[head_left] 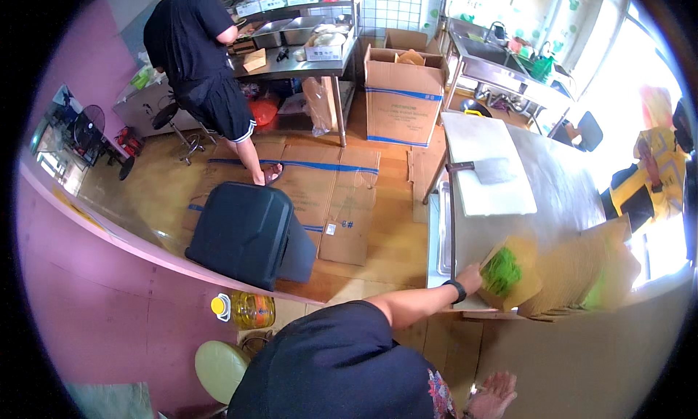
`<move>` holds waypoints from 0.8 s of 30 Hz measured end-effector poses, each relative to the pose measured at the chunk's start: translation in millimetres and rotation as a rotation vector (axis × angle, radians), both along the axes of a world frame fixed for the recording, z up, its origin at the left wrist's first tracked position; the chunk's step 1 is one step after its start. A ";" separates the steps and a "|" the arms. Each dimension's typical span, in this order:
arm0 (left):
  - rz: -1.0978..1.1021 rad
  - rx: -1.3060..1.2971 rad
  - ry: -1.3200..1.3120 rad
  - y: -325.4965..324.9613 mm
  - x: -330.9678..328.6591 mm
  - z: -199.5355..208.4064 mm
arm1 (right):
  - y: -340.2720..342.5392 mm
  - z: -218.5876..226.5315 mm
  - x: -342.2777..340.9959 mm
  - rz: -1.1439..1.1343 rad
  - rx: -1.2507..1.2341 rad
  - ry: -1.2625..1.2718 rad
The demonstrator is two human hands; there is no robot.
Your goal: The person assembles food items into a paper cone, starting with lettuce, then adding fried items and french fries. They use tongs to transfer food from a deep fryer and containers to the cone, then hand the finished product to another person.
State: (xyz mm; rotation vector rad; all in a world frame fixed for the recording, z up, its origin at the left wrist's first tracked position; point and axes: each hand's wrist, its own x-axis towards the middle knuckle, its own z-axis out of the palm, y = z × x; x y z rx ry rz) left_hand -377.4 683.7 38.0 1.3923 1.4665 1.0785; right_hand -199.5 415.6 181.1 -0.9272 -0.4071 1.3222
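Seemingly light, soft greens (501, 272) are lying in brown paper (528, 273), best held edgewise; left hand (471, 278) is touching it, grip unclear; right hand (495, 396) is hanging empty.

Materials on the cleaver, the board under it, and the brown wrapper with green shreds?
Cleaver: blade likely metal, satin grey sheen; dark handle, wood or plastic, unclear.
Board: probably plastic; even white, smooth, no visible grain.
Brown wrapper: likely matte kraft paper; dull tan, thin edges, though a coating can't be ruled out.
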 end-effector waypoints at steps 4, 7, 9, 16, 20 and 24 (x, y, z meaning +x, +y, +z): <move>-0.150 -0.137 0.057 -18.9 -37.4 -11.0 | 8.1 -8.0 0.3 -0.030 0.009 -0.022; -0.096 -0.102 -0.073 -27.5 -44.3 -48.1 | 19.5 -6.7 -8.5 -0.023 -0.014 -0.011; -0.176 -0.276 -0.100 -32.7 -39.4 -32.2 | 22.2 -9.0 -9.0 -0.034 -0.008 -0.004; -0.224 -0.317 -0.144 -16.1 -37.4 -73.3 | 31.2 -3.3 -22.2 -0.008 -0.045 -0.011; -0.319 -0.542 -0.201 -24.4 -45.9 -3.4 | 25.1 3.5 -30.3 -0.100 -0.046 -0.026; -0.308 -0.501 -0.198 -34.3 -57.0 -6.8 | 22.3 -4.7 -29.1 -0.194 -0.061 -0.008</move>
